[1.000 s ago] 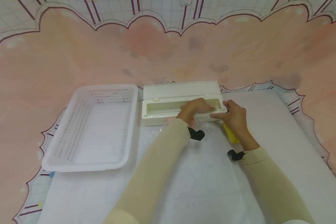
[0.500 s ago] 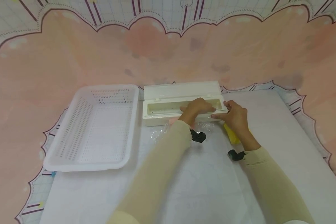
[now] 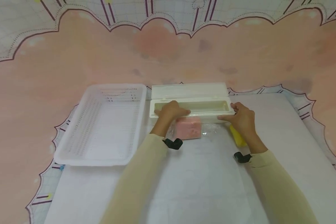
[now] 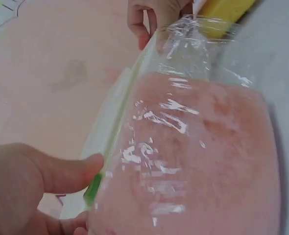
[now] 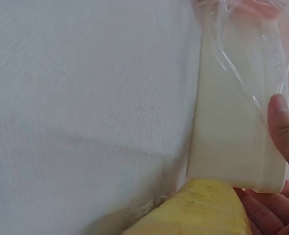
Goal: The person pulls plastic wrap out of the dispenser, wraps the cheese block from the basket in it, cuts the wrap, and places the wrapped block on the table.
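Observation:
A long white cling film dispenser [image 3: 210, 119] stands at the back of the table with its lid raised. Clear cling film [image 4: 176, 115] hangs from its front edge over a pink block [image 3: 188, 128]. My left hand [image 3: 169, 112] is at the left part of the front edge; in the left wrist view its thumb and fingers pinch a small green slide cutter [image 4: 92, 190]. The dispenser's right end is gripped by my right hand [image 3: 242, 119], thumb on the front and fingers behind. Below that hand lies a yellow object [image 5: 198, 210], its kind unclear and partly hidden.
Left of the dispenser sits a white perforated plastic basket [image 3: 128, 158]. A white cloth [image 3: 196, 186] covers the table, and a peach patterned drape [image 3: 114, 59] hangs behind.
My left hand has slid left along the dispenser's front edge, uncovering the pink block in the head view. My right hand keeps its grip on the end. The head view has shifted slightly.

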`<state>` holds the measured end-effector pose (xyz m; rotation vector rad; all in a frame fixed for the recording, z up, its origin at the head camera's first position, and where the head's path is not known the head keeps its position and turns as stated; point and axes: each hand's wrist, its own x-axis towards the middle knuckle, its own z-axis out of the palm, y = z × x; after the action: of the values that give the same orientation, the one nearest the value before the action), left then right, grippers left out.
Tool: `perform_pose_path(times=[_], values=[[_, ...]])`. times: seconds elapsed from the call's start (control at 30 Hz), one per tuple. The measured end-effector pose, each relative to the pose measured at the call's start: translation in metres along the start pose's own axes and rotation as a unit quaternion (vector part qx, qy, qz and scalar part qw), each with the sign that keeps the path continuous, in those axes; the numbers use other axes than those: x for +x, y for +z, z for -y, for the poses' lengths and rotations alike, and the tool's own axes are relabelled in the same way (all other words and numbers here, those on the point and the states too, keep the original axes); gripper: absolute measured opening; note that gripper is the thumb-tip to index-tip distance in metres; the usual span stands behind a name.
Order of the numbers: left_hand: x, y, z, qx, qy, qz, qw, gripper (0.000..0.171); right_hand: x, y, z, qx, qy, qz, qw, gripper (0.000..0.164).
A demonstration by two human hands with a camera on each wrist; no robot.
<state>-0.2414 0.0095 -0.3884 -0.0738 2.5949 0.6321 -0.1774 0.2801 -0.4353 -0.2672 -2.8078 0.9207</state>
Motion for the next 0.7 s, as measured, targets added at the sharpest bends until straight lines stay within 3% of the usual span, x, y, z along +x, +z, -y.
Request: perform_pose_path(times=[0.1,0.2,0.3,0.37,0.5,0.6,0.7], values=[[-0.01,0.011,0.012,-0.003,0.026,-0.113,0.9932,0.048,-0.001,-0.003,-0.004,-0.005,0.002,-0.003,1.0,0.084],[-0.017,0.026,0.023,-0.012,0.05,-0.233,0.9712,0.047,-0.001,-0.005,-0.005,-0.006,0.003,-0.002,1.0,0.085],[-0.02,0.04,0.032,-0.061,0.048,-0.307,0.9486,0.053,-0.001,-0.006,-0.005,-0.009,0.001,0.002,1.0,0.086],[-0.019,0.047,0.039,-0.105,0.042,-0.327,0.9383,0.066,-0.001,-0.005,-0.005,-0.01,0.002,0.004,1.0,0.086],[-0.017,0.056,0.055,-0.203,0.043,-0.323,0.9236,0.089,-0.001,-0.004,-0.004,-0.011,0.012,0.009,1.0,0.086],[-0.015,0.059,0.069,-0.259,0.05,-0.326,0.9078,0.087,-0.001,-0.003,-0.001,-0.008,0.016,0.018,1.0,0.088],[-0.013,0.061,0.083,-0.285,0.063,-0.343,0.8928,0.068,0.0,-0.001,0.0,-0.006,0.018,0.022,1.0,0.089]])
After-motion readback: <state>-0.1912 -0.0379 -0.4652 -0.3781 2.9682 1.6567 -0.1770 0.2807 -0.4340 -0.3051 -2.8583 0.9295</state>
